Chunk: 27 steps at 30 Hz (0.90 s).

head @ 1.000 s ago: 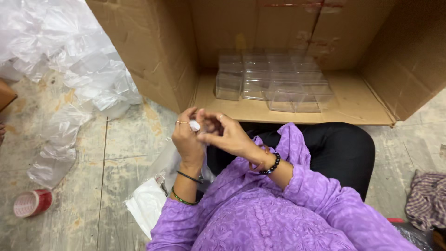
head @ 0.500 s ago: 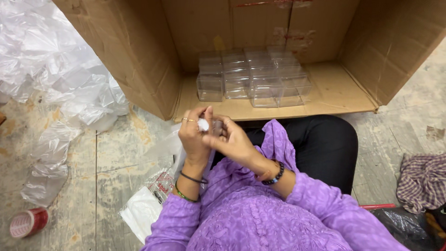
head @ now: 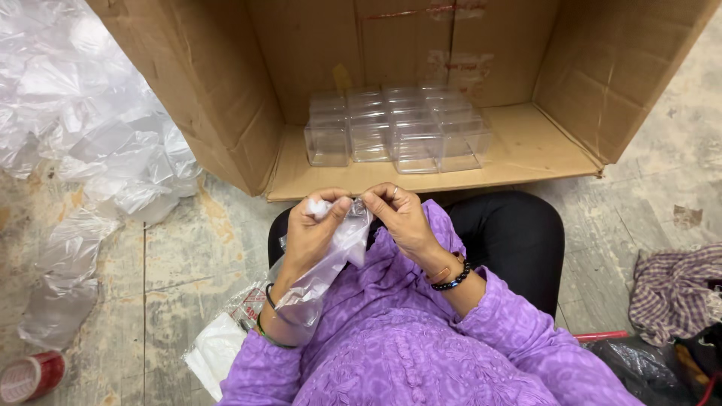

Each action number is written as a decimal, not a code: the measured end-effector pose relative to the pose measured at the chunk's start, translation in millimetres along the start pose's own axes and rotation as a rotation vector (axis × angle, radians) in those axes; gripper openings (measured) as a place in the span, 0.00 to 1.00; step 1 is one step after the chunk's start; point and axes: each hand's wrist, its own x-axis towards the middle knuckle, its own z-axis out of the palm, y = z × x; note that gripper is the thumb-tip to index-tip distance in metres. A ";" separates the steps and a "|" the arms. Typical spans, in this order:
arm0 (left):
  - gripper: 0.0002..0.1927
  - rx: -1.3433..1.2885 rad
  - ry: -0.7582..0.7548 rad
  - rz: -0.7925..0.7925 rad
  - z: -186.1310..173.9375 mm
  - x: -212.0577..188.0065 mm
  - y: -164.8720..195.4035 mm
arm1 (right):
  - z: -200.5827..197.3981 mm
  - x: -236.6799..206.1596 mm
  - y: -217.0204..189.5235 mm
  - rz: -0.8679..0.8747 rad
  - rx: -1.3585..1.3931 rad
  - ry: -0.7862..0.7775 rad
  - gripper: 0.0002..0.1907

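**Two hands gripping a clear plastic bag in front of an open carton**

Head view, looking down at a seated person in a purple embroidered top. The left hand [head: 312, 229] is closed on the upper edge of a clear plastic bag [head: 331, 259], pinching it between thumb and fingers; a small white object shows at the fingertips, too small to identify. The right hand [head: 402, 218] is also closed, its fingertips pinching the same edge of the bag just beside the left — the two hands nearly touch. The bag hangs down from the grip, draped over the left wrist and forearm, above the lap.

Beyond the hands lies a large cardboard box [head: 226, 98] on its side, its opening facing the person. Inside it, on the lower flap, stands a cluster of clear plastic containers [head: 395, 131] set close together in rows.

On the concrete floor [head: 180, 256], to the person's left, a heap of crumpled clear plastic wrap [head: 83, 135]; near the lower left corner, a red roll of tape [head: 30, 374]. A white packet [head: 214, 353] lies beside the left elbow. To the right — a checked cloth [head: 673, 289].
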 end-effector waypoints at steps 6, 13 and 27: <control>0.21 0.279 0.099 0.042 -7.4 17.8 -29.1 | -1.7 15.5 -10.6 -0.066 0.002 -0.091 0.08; 0.12 0.841 0.494 0.256 -63.8 78.0 7.3 | -19.9 74.1 11.8 -0.714 -1.720 -0.166 0.22; 0.11 1.414 0.415 0.216 -115.0 77.2 14.8 | -40.6 68.4 59.4 -0.700 -1.620 -0.357 0.07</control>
